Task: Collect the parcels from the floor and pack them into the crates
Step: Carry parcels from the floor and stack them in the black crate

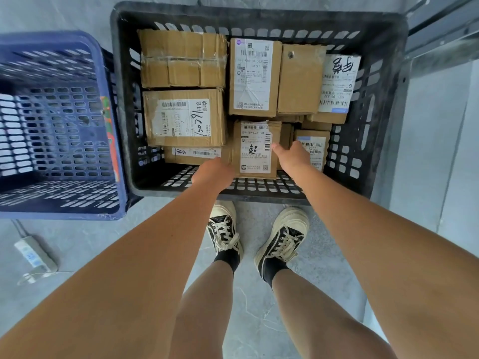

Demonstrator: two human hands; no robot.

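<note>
Labelled parcel (255,150) stands against the near wall of the black crate (383,29), roughly mid-way along that wall, between the two hands. Left hand (213,173) is at the parcel's left edge, fingers curled round that side and mostly hidden behind the knuckles; right hand (291,156) is at its right edge, fingers bent onto the upper right corner over the label. Both hands grip the parcel from opposite sides. Both arms reach straight forward and down from the bottom corners of the view, wrists just above the crate's near rim. Other parcels fill the crate: taped box (182,58) in the far left corner, marked box (184,117) just in front of it, flat box (193,154) against the near wall left of the held parcel, tall box (254,76) at the far wall centre, more brown boxes toward the right wall. Blue crate (51,125) stands touching the black crate's left wall. Both crates are on the grey floor (259,320). Sneakers (224,229) stand on the floor just short of the near rim. Power strip (35,252) lies on the floor in front of the blue crate.
</note>
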